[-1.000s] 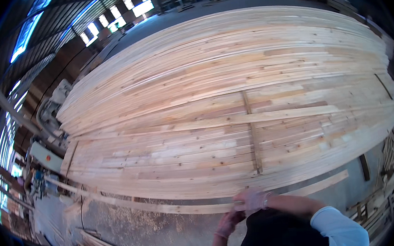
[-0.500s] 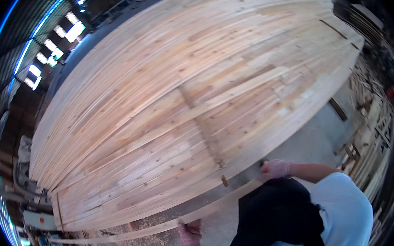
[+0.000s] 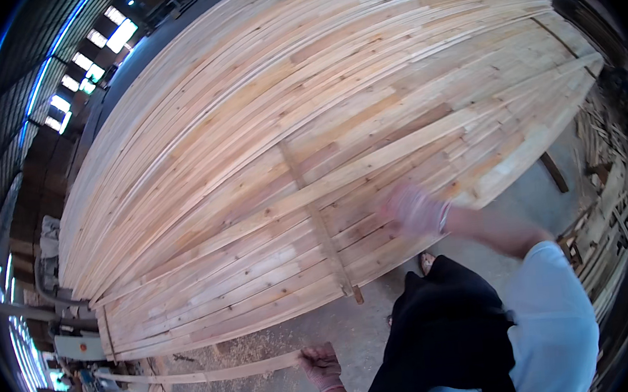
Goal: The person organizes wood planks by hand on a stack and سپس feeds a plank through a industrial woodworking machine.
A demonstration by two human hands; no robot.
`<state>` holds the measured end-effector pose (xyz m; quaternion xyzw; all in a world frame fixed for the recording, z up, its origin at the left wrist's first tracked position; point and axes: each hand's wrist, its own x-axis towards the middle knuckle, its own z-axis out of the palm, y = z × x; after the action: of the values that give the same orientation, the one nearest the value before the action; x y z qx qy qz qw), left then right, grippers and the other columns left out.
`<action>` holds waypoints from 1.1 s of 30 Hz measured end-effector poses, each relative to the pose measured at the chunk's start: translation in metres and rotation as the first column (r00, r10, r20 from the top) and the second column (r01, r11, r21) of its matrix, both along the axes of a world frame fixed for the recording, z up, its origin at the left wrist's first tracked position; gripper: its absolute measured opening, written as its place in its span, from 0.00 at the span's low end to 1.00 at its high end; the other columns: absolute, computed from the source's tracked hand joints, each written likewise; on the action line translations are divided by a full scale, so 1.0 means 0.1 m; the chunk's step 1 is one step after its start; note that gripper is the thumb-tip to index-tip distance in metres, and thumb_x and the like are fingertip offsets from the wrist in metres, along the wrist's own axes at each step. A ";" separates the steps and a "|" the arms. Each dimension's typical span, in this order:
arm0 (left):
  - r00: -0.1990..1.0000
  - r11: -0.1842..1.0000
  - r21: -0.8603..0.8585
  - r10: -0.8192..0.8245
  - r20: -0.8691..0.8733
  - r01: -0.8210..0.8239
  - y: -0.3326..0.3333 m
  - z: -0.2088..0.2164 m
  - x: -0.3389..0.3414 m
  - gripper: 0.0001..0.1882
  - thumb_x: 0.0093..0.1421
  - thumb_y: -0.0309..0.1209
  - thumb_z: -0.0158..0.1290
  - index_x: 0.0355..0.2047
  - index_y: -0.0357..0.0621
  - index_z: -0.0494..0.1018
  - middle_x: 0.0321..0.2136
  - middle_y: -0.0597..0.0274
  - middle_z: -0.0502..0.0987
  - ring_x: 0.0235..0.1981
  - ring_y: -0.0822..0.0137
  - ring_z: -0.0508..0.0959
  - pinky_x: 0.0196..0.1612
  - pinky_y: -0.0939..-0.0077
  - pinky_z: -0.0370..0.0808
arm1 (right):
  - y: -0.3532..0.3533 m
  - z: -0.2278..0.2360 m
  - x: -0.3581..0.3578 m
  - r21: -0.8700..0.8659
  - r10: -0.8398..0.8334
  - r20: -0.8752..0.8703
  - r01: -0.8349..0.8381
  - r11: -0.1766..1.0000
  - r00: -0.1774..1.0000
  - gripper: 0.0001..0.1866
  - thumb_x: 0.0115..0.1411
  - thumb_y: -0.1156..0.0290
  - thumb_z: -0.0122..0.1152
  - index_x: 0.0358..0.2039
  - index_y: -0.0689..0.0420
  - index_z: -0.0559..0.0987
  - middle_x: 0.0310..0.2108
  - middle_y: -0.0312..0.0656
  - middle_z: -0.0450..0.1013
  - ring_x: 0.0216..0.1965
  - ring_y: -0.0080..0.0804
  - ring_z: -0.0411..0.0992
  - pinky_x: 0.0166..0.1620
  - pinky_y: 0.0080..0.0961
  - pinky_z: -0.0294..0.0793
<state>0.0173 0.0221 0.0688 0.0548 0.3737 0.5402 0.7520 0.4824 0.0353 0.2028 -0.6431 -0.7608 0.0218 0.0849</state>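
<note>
A long pale wooden strip runs off to the left at a low height, just above the floor. Its near end is gripped by my left hand, which wears a thin glove, fingers closed round it. My right hand, also gloved, is smeared by motion over the near side of a broad layer of wooden planks. Whether those fingers hold anything is too blurred to say. A single long plank lies aslant on top of the layer, and a narrow crosswise batten sits among the planks.
Behind the near layer rises a large stack of boards. A pale machine box stands at the left, by the strip's far end. Sawdust covers part of the floor, and scrap wood is heaped at the right.
My right hand has let go of the strip and moved up over the planks. The stretch of strip right of my left hand is gone from view; my left hand now grips its end.
</note>
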 end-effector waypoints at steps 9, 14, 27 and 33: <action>0.904 0.843 -0.338 0.423 -0.063 -0.418 -0.07 0.24 0.32 0.18 0.60 0.50 0.48 0.22 0.51 0.68 0.19 0.68 0.65 0.20 0.66 0.63 0.39 0.61 0.72 | 0.02 -0.76 2.61 -0.093 -0.571 0.593 0.753 0.652 0.568 0.10 0.58 0.70 0.51 0.34 0.51 0.82 0.36 0.43 0.79 0.40 0.39 0.77 0.46 0.36 0.73; 0.933 0.842 -0.465 0.349 0.084 -0.273 -0.29 -0.11 0.56 0.23 0.62 0.52 0.43 0.31 0.45 0.74 0.29 0.62 0.76 0.26 0.61 0.70 0.50 0.47 0.73 | -0.09 -1.02 2.74 -0.007 -0.655 0.633 0.849 0.529 0.413 0.11 0.61 0.67 0.52 0.36 0.45 0.83 0.37 0.35 0.80 0.40 0.30 0.78 0.42 0.34 0.71; 0.976 0.988 -0.143 -0.031 0.215 0.063 0.01 -0.16 0.13 0.34 0.66 0.58 0.35 0.59 0.44 0.63 0.53 0.53 0.70 0.52 0.53 0.70 0.60 0.50 0.64 | -1.70 -0.52 0.76 -0.787 0.188 0.553 0.434 0.440 0.812 0.19 0.50 0.55 0.54 0.39 0.47 0.83 0.41 0.39 0.79 0.44 0.35 0.77 0.43 0.37 0.75; 0.717 0.945 0.302 -0.297 0.631 0.125 0.28 0.18 0.25 0.31 0.65 0.54 0.39 0.57 0.43 0.63 0.52 0.54 0.68 0.50 0.54 0.68 0.62 0.53 0.60 | -2.48 -0.55 0.08 -0.972 -0.064 0.112 0.122 0.202 0.992 0.20 0.48 0.49 0.61 0.38 0.46 0.83 0.33 0.41 0.79 0.37 0.38 0.77 0.38 0.39 0.75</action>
<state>0.0422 0.0498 0.0863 -0.0102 0.0029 0.4745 0.8802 0.4907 -0.2132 0.1474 -0.5979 -0.5391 0.4752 -0.3550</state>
